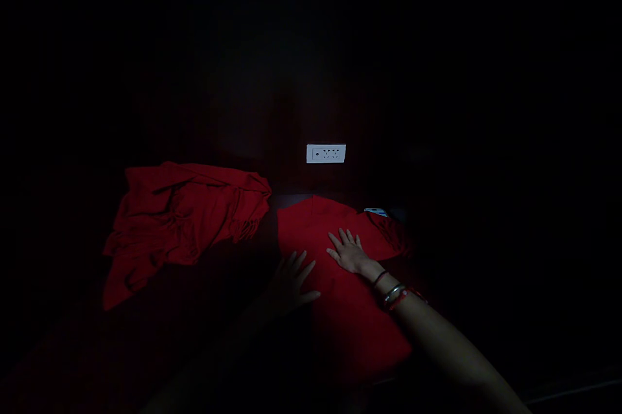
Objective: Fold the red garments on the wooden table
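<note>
Right hand (347, 252) flat, splayed, on red cloth (340, 323); left hand (291, 281) open at its edge (dim light). Smoothing: best sweep centre outward, clear of crumpled pile (184, 219).

Single head-worn view, forward and down, close over the dim work surface (233, 310).

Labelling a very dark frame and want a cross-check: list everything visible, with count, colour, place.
flat cloth: 1, red, spread out in the centre under both hands
crumpled cloth: 1, red, heaped left of the flat cloth
socket plate: 1, white, on the dark wall behind
small object: 1, pale, behind the flat cloth; too dim to identify
bangles: several, red and silver, on the right wrist
left hand: 1, open, flat at the flat cloth's left edge
right hand: 1, open, palm down on the flat cloth
</note>
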{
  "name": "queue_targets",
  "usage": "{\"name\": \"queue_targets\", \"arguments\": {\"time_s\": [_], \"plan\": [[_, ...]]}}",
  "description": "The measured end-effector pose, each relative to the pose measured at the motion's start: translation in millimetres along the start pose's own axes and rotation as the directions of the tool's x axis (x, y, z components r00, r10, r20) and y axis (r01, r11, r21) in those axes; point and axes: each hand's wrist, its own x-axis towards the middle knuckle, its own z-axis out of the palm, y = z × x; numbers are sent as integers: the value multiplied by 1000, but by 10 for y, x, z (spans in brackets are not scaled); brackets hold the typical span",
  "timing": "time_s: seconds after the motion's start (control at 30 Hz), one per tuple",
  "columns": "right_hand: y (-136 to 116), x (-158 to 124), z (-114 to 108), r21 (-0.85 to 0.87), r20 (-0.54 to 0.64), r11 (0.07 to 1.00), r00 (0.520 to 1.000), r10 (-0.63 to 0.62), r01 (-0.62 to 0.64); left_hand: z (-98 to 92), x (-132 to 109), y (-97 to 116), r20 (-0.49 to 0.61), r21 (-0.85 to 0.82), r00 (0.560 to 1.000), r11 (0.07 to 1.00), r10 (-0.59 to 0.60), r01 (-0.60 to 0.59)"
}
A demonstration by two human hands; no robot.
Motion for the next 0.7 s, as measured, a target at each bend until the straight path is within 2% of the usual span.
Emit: {"name": "queue_targets", "arguments": {"time_s": [0.07, 0.17, 0.3, 0.4, 0.47, 0.53, 0.6, 0.7], "plan": [[-104, -17, 93, 13, -54, 1000, 999, 0, 0, -18, -121, -74, 55, 7, 998, 1000, 2, -2], [-391, 7, 153, 24, -66, 1000, 998, -12, 13, -90, -300, -299, 117, 11, 992, 999, -50, 49], [-837, 93, 158, 49, -46, 997, 997, -59, 62, -250, -553, -641, 232, 2, 965, 992, -126, 129], [-976, 140, 59, 80, 14, 993, 996, -87, 85, -391, -658, -774, 344, -20, 926, 985, -154, 171], [-900, 168, -67, 66, 0, 993, 995, -98, 98, -472, -643, -787, 392, -28, 908, 984, -149, 174], [-703, 203, -204, -3, -87, 996, 993, -84, 85, -526, -563, -753, 374, -29, 916, 986, -142, 165], [-444, 248, -306, -63, -119, 997, 992, -44, 36, -542, -442, -685, 267, -18, 950, 985, -159, 170], [-105, 316, -331, -80, -45, 996, 998, -34, 30, -489, -270, -545, 108, -17, 983, 989, -147, 150]]}}
